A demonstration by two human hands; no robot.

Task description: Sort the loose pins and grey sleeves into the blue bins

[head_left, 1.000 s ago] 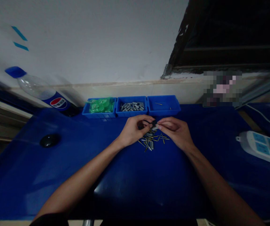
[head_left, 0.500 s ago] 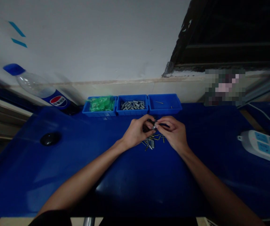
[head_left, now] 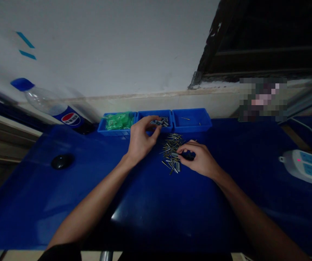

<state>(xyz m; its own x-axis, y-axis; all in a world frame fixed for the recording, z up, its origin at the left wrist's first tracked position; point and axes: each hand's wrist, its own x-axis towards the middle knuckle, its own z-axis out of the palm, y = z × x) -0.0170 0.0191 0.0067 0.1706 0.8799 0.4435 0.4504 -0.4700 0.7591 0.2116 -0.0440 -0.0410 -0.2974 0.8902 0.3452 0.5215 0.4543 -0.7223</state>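
My left hand (head_left: 142,139) is over the front edge of the middle blue bin (head_left: 139,115), its thumb and index finger apart with nothing visible between them. Several short grey metal cylinders (head_left: 165,121) lie in that bin, partly hidden by my fingers. My right hand (head_left: 198,158) pinches a small grey metal cylinder (head_left: 174,154) between thumb and index finger, low over a loose pile of thin metal pins (head_left: 172,145). Another grey cylinder (head_left: 178,167) lies at the near right side of the pile.
A left bin holds green plastic bags (head_left: 119,121); the right bin (head_left: 192,125) holds a thin pin. A cola bottle (head_left: 60,110) leans at the back left, near a black mouse (head_left: 61,161). A power strip (head_left: 306,168) lies at right.
My hands were together over the pile. The left has moved away to the left and back, to the middle bin, and opened. The right has lowered slightly with the cylinder, uncovering the pins.
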